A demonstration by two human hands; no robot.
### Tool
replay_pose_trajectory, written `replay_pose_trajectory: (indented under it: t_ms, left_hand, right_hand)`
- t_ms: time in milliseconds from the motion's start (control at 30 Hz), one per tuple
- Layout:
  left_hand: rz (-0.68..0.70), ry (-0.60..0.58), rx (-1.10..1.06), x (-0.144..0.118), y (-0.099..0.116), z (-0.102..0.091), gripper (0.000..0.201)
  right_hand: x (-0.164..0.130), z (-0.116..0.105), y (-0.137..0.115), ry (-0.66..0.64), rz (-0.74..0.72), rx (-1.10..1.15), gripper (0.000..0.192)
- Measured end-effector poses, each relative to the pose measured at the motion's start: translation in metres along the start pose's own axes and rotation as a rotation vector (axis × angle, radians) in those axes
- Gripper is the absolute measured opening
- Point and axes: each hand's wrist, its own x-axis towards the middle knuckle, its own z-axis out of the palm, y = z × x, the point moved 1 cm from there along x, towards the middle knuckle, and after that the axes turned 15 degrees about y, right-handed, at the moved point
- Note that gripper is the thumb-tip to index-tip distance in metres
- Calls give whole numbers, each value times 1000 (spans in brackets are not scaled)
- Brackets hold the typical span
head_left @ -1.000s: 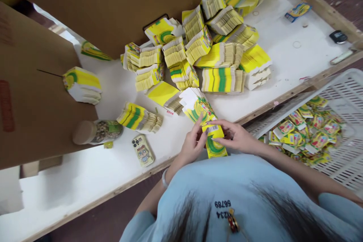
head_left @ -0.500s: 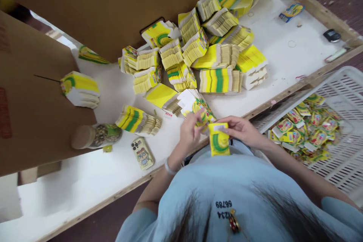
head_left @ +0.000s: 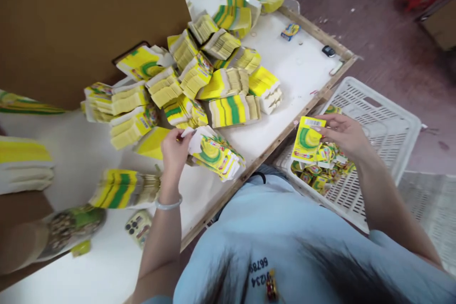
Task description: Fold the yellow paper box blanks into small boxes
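We see the right hand [head_left: 345, 134] pinching a yellow and green carton [head_left: 308, 139] by its top edge, held over the white basket [head_left: 388, 123], just above the pile of finished cartons [head_left: 322, 171] inside it. The left hand [head_left: 174, 148] rests on the table [head_left: 302, 69], its fingers closed on the top sheet of a fanned stack of flat cartons [head_left: 215, 154]. Behind it lie heaped bundles [head_left: 213, 80] in front of a brown cardboard box [head_left: 81, 19].

A white wood-edged table [head_left: 306, 69] stands on a dark reddish-brown floor [head_left: 374, 19] under even light.
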Motion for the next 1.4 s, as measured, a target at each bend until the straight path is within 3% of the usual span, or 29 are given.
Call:
replay_pose_trajectory:
  t_ms: [67,133,200,267,367,433,533,633,700,800,867,933,1033,1233,1300,1400]
  left_hand:
    - [97,70,10,1,3,-10,21]
    - [218,175,-39,-4,9,-20,27]
    - [276,240,-127,-14,18,-29,32]
    - [234,259,-212,-27,30,-35,38]
    - [140,249,-331,-49,51,-44,47]
    - [127,241,-406,-63,63,-52,48]
    - [97,283,-476,-80,68,-65,48]
    - [62,310,-578,-94,60,-71,43]
    - [126,225,-721,-105,54,-64,43]
    - [267,-19,-836,-124,53,-38,108]
    - [241,-113,-830,-137,52,-18,121]
    - [152,-150,-845,-145,49,-2,116]
    - [68,-186,-903,-150,42,8,107]
    - [-35,-133,-825,-144,37,-10,62]
    - [-81,-94,-769,-144,39,-16,51]
    - [-158,-90,-716,-148,45,-20,43]
  right_hand:
    - [4,-23,6,84,-105,-303,52]
    - [7,-38,9,298,-287,-657,53]
    - [4,-24,6,453,-518,-815,58]
    - [-6,23,-5,406,-723,-669,60]
    - [-38,125,-33,200,-933,-213,52]
    - [-62,186,-50,46,-1051,-24,52]
    - [-86,233,-63,-113,-1097,124,47]
    - [-97,236,-64,-151,-1135,216,41]
    - [-100,231,-64,-148,-1134,254,38]
    - [-106,226,-65,-78,-1036,279,33]
    - [-110,226,-66,-3,-992,280,30]
    - [-112,225,-67,36,-976,263,28]
    - [-113,222,-67,-14,-944,231,28]
    - [-110,216,-65,-161,-923,295,31]
    - [-112,219,-60,-159,-846,318,27]
    - [-118,223,-50,-104,-583,369,23]
